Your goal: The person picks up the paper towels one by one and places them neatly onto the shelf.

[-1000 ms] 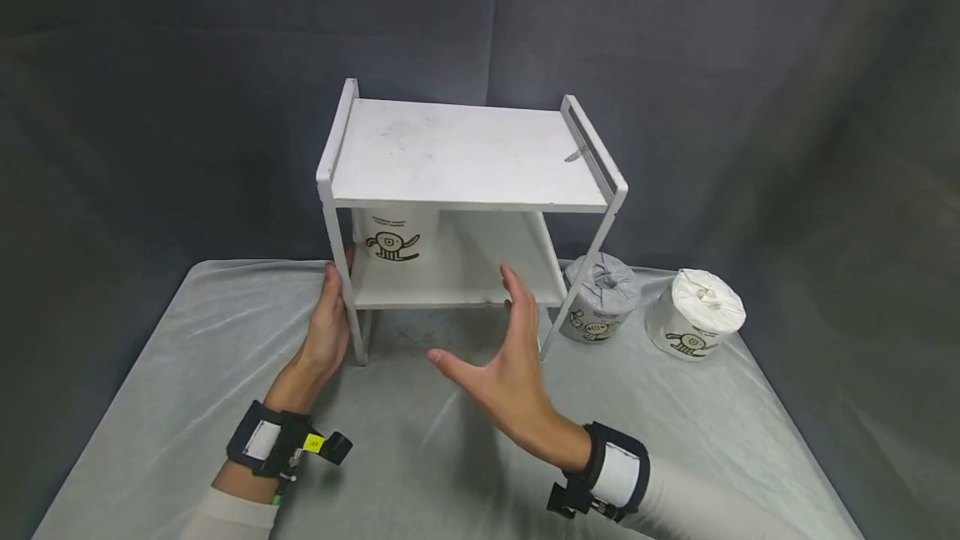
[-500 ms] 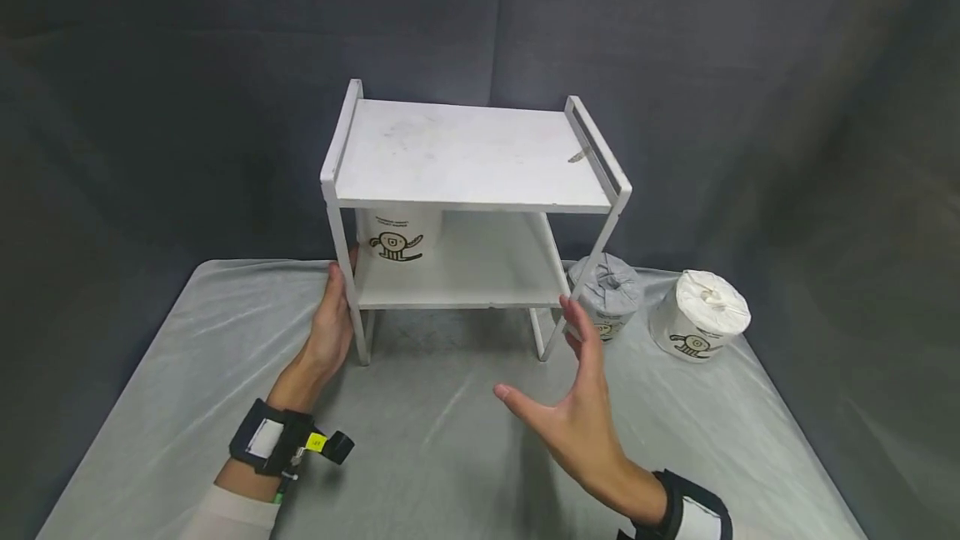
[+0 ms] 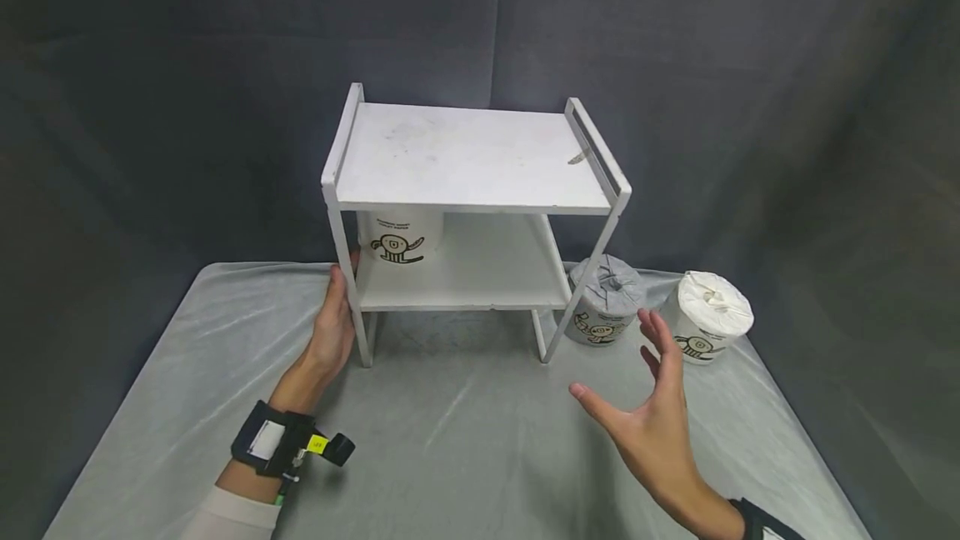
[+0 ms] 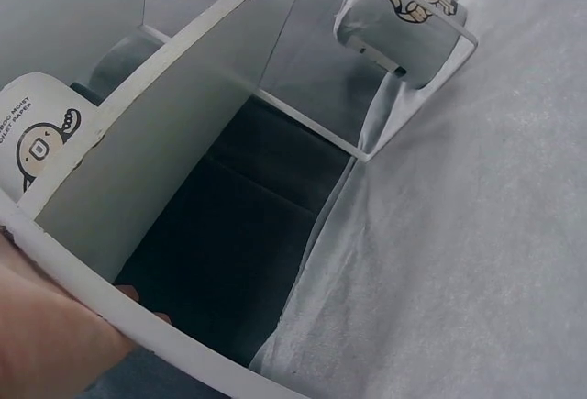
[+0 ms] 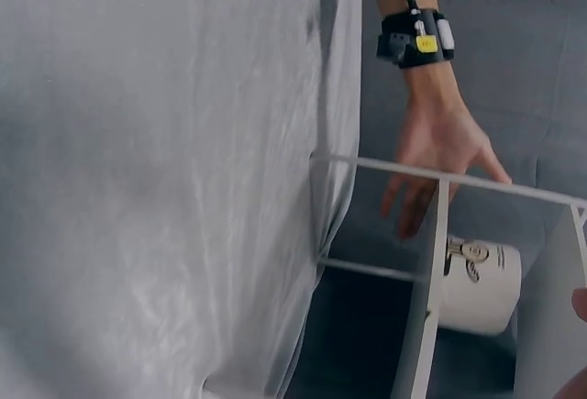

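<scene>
A white two-tier shelf rack (image 3: 472, 161) stands on the cloth-covered table. My left hand (image 3: 330, 336) holds its left side frame near the lower shelf (image 3: 465, 273); in the left wrist view, fingertips (image 4: 128, 292) show beneath that shelf. At the left on the lower shelf stands a white-wrapped toilet paper roll (image 3: 401, 242) with a printed cartoon figure, its top hidden by the upper shelf. My right hand (image 3: 656, 432) hovers before two more rolls, thumb and fingers spread, holding nothing. One of these is a grey-wrapped roll (image 3: 611, 294), partly behind the rack's right leg; the other is a white-wrapped roll (image 3: 712, 311).
A pale grey cloth (image 3: 450, 440) covers the table. Dark grey curtain (image 3: 420, 23) hangs behind and at both sides. The rack's right leg (image 3: 581, 298) stands beside the grey-wrapped roll.
My right hand has drawn away from the front of the lower shelf and moved right, towards the white-wrapped roll. The left hand stays at the rack, and the rolls stay in place.
</scene>
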The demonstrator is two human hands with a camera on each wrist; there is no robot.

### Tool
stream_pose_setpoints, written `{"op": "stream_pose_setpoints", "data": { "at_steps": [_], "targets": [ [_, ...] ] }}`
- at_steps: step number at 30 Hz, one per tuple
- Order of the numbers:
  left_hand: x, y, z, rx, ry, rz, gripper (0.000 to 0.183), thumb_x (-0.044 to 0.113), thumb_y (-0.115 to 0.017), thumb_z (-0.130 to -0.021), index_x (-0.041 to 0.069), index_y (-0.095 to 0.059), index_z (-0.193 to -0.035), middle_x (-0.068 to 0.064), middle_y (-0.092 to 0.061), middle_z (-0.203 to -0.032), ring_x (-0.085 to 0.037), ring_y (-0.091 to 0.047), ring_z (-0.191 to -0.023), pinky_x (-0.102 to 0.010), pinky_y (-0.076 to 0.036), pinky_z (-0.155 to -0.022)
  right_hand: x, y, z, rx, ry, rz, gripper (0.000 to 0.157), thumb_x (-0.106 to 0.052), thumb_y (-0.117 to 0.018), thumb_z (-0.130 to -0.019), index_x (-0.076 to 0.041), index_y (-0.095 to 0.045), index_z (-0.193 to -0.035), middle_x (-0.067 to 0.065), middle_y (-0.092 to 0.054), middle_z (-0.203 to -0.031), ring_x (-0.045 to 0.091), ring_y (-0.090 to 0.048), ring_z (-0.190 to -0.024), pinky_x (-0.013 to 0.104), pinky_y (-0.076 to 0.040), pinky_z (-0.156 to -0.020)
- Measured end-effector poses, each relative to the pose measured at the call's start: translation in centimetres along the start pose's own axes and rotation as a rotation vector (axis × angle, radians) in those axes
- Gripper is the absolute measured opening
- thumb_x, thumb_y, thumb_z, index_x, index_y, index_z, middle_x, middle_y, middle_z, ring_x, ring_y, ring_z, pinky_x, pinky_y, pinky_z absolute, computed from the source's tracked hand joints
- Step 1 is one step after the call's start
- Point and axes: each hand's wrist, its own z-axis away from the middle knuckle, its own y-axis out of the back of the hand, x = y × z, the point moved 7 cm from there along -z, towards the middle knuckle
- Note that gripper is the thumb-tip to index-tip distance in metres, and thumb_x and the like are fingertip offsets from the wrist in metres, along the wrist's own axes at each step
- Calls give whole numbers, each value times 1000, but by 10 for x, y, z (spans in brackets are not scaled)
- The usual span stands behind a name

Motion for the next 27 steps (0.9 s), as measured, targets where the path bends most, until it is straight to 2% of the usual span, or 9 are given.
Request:
{"op": "stream_pose_setpoints", "data": {
  "at_steps": [4,8,11,15,21,27],
  "targets": [
    [-1,1,0,-1,0,-4,82,64,-14,-97,18,15,-158,-10,10,-166,-16,13,-150,-46,11,-116,8,14,-3,33,-58,39,116,-1,-91,-58,-9,-27,-154,7,-39,-152,24,-35,-137,32,-31,-108],
    [-1,1,1,-10,2,-8,83,64,-14,-97,16,14,-158,-11,11,-166,-16,14,-150,-47,12,-116,21,28,-6,73,-92,62,117,-1,-91,-58,-15,-25,-155,5,-39,-152,22,-36,-135,26,-31,-107],
    [-1,1,1,-17,7,-10,83,64,-14,-97,15,14,-158,-10,12,-166,-17,14,-149,-47,11,-116,33,38,-7,94,-148,62,115,-3,-90,-61,-19,-24,-155,2,-38,-152,19,-36,-135,23,-31,-107],
    [0,0,1,-23,-17,4,82,63,-16,-98,13,11,-158,-10,9,-166,-17,10,-150,-48,10,-116,49,52,-7,139,-239,54,111,-5,-88,-65,-21,-24,-154,0,-37,-150,15,-35,-134,25,-32,-108],
    [-1,1,0,-31,-10,13,82,63,-15,-98,15,14,-158,-11,11,-166,-17,12,-150,-47,10,-116,67,69,-6,228,-293,66,110,-8,-88,-66,-22,-23,-154,3,-37,-149,13,-35,-133,27,-31,-108],
    [-2,2,1,-22,-6,5,82,63,-15,-98,15,12,-158,-9,10,-166,-16,12,-150,-49,11,-116,89,84,-3,325,-358,64,108,-10,-87,-68,-21,-23,-153,3,-36,-147,12,-35,-131,15,-29,-103]
  ]
}}
